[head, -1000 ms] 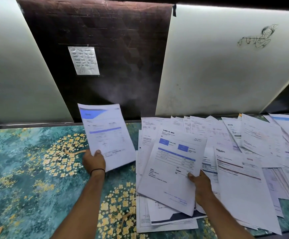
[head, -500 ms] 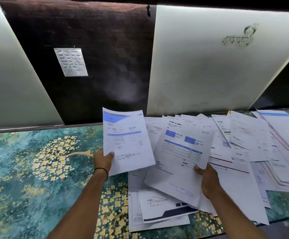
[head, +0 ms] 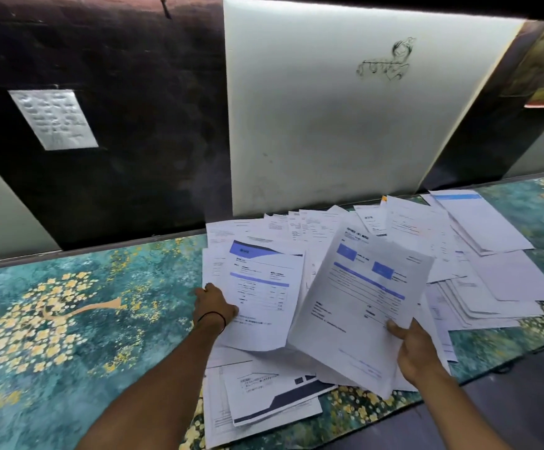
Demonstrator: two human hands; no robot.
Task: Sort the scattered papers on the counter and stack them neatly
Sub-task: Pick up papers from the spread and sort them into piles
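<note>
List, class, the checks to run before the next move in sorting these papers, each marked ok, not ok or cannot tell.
1. Left hand grips the white sheet with a slanted blue header: ok.
2. Right hand grips the white sheet with two blue boxes: ok.
3. Bare room on the teal floral counter for a stack: ok, at the left.
4. Loose white papers squared up: not ok, fanned and overlapping.
5. Held sheets belong together: cannot tell, print blurred.

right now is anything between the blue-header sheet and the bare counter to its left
Nothing visible: the left grip holds the blue-header sheet over the scattered papers, and the counter beside it shows only its floral pattern.
</note>
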